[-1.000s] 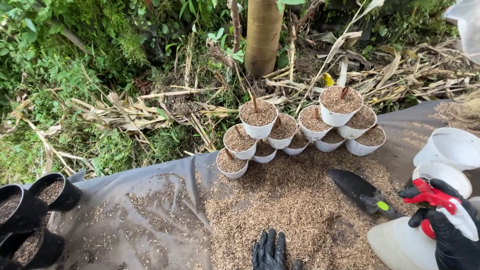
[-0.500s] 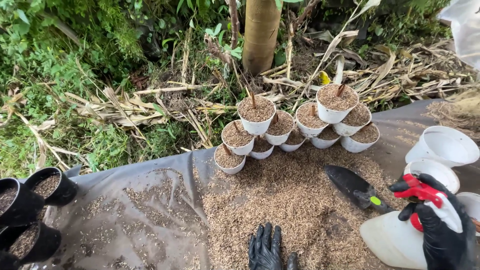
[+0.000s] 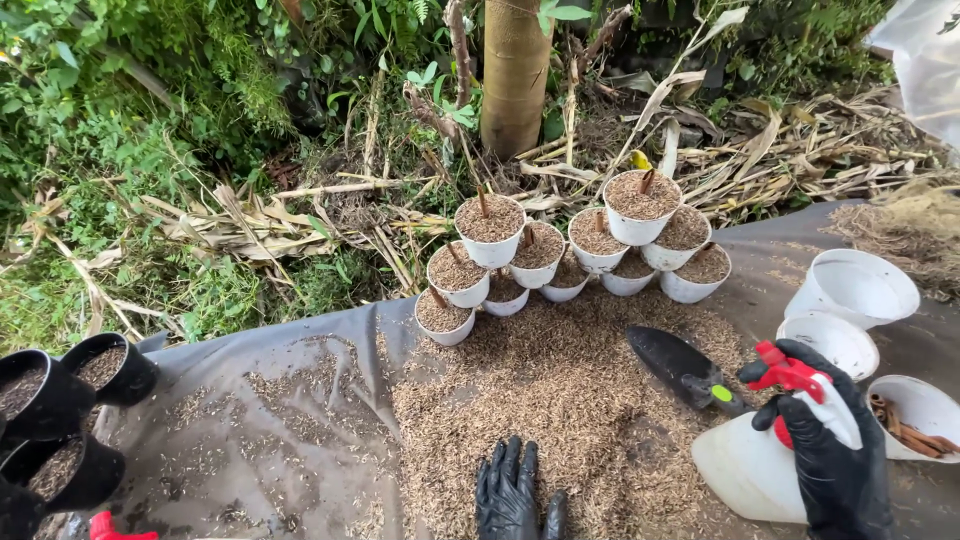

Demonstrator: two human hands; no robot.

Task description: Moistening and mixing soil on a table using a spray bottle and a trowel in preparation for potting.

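My right hand (image 3: 835, 455), in a black glove, grips the red trigger head of a white spray bottle (image 3: 745, 468) at the lower right. My left hand (image 3: 508, 492), also gloved in black, rests flat with fingers spread on a heap of brown husk mix (image 3: 560, 390) on a grey sheet (image 3: 300, 400). Beyond the heap, several white pots (image 3: 560, 250) filled with the mix are stacked in two tiers, each with a short stick cutting. A black trowel (image 3: 685, 370) with a green dot on its handle lies just left of the bottle.
Empty white pots (image 3: 855, 290) sit at the right, one holding brown sticks (image 3: 915, 420). Black pots (image 3: 60, 400) with mix stand at the left edge. A tree trunk (image 3: 515, 75), dry leaves and green undergrowth lie behind the sheet. A red object (image 3: 115, 527) shows at bottom left.
My right hand with the spray bottle has drifted slightly left and down in view. My left hand stays flat on the heap. The camera has shifted a little.
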